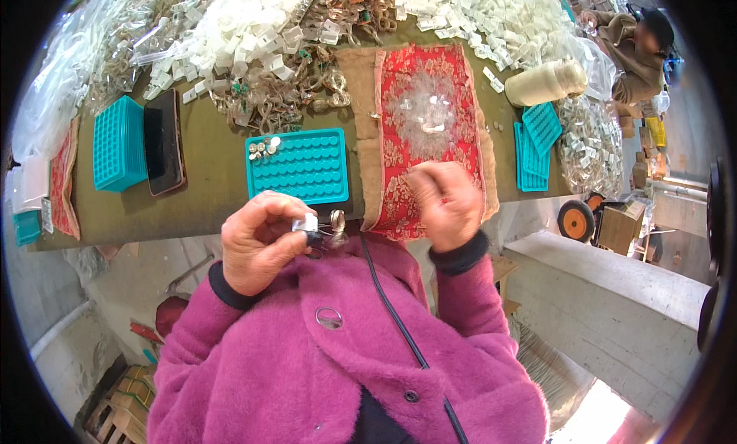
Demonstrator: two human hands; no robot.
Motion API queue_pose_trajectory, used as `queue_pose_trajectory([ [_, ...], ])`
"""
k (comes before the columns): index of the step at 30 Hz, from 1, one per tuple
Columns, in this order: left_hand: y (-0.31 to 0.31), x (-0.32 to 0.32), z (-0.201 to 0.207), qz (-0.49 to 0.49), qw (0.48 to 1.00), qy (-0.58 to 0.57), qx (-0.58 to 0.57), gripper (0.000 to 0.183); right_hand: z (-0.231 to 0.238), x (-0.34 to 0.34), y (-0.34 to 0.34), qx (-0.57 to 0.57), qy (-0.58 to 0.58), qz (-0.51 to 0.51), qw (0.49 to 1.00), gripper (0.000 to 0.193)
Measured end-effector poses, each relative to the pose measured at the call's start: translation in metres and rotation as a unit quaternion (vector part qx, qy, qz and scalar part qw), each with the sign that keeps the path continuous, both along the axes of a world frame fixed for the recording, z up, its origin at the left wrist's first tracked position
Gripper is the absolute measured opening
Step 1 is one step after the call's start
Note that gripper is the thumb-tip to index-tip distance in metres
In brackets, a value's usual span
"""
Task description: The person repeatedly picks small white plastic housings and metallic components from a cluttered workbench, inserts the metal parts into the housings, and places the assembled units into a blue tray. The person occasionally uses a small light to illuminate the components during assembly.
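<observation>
My left hand pinches a small white-and-black plastic piece between thumb and fingers, just in front of the table's near edge. A looped clear cord hangs beside that piece and seems joined to it. Over the near right part of a red floral cloth is my right hand, its fingers curled and smeared by motion; whether anything is in them cannot be made out. A teal tray with rows of round pockets lies beyond my left hand. Several small silvery round pieces sit at its far left corner.
Heaped white plastic pieces and tangled corded parts cover the table's far side. At left are stacked teal trays and a dark phone. A cream cylinder and more teal trays lie right. Another person is far right.
</observation>
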State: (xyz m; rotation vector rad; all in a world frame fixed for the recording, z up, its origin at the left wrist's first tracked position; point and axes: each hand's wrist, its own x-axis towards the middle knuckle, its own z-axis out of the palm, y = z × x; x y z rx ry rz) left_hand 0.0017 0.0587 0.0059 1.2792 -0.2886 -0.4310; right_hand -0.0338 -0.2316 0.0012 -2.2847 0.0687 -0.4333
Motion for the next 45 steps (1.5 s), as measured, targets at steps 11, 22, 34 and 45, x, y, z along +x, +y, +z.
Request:
queue_pose_trajectory([
  [11, 0.012, 0.006, -0.003, -0.012, 1.000, 0.019, 0.002, 0.019, -0.034, 0.015, -0.063, -0.206, -0.011, -0.116, 0.972, 0.011],
  [22, 0.019, 0.006, -0.007, -0.018, 0.994, 0.090, -0.056, 0.022, -0.023, 0.004, -0.033, 0.027, 0.030, -0.095, 0.995, 0.009],
  [34, 0.021, 0.007, -0.009, 0.007, 0.974, 0.158, -0.163, 0.026, -0.004, 0.006, -0.005, 0.209, 0.072, -0.066, 0.973, 0.009],
  [45, 0.021, 0.006, -0.014, -0.018, 0.950, 0.233, -0.206, 0.025, 0.024, 0.013, 0.062, 0.440, 0.157, 0.076, 0.881, 0.017],
])
